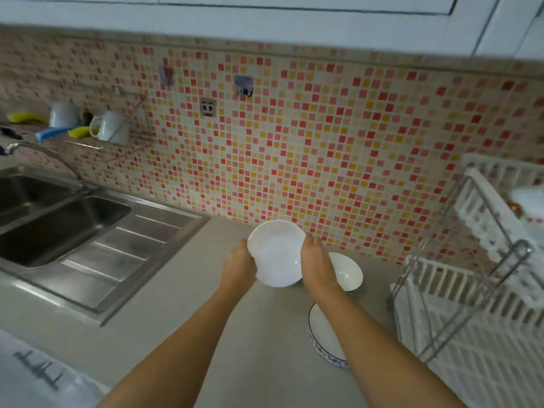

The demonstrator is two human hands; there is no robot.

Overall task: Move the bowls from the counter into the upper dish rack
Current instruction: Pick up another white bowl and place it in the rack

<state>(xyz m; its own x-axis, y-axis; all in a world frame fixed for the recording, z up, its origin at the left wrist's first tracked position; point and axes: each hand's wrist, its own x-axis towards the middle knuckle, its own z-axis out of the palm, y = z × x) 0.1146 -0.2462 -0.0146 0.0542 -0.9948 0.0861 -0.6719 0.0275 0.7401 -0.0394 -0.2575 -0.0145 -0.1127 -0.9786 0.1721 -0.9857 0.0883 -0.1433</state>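
Observation:
A plain white bowl [276, 254] is held above the grey counter [182, 325], tilted so its inside faces me. My left hand [240, 267] grips its left rim and my right hand [316, 265] grips its right rim. Behind my right hand a white bowl with a dark rim [347, 273] rests on the counter. Nearer to me, a third bowl with a blue patterned band [322, 334] sits partly hidden under my right forearm. The two-tier dish rack [471, 278] stands at the right; a white item [528, 198] lies in its upper tier.
A steel double sink [67, 222] with a drainboard and a tap [44, 154] fills the left. A wall shelf [88, 136] above it holds white mugs and coloured utensils. A mosaic tile wall [294, 142] runs behind the counter, with white cabinets above.

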